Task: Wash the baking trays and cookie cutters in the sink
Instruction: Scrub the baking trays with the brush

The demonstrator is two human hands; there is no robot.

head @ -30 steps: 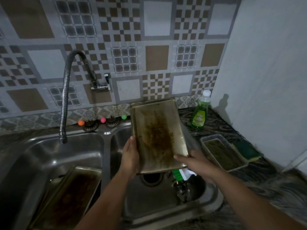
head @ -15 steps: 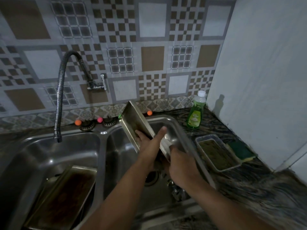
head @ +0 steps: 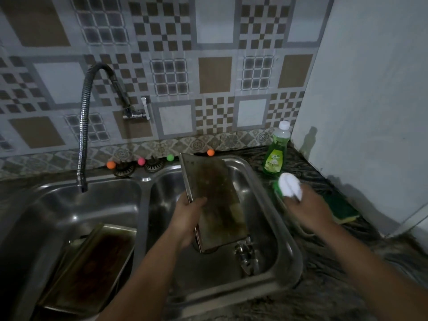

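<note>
Metal, brown with baked-on grime, the tray (head: 217, 205) stands tilted on end in the right basin (head: 261, 179), likely so its dirty face is open to scrubbing; the left hand (head: 188, 218) grips its left rim, thumb across the face; the right hand (head: 305, 208) hovers over the counter beside the soap (head: 276, 156), wrist bent, clutching a white-and-green brush (head: 288, 187); a second tray (head: 90, 269) lies in the left basin.

Open left basin (head: 58, 209) beyond tilted tray (head: 217, 205); faucet hose (head: 83, 126) overhead.
</note>
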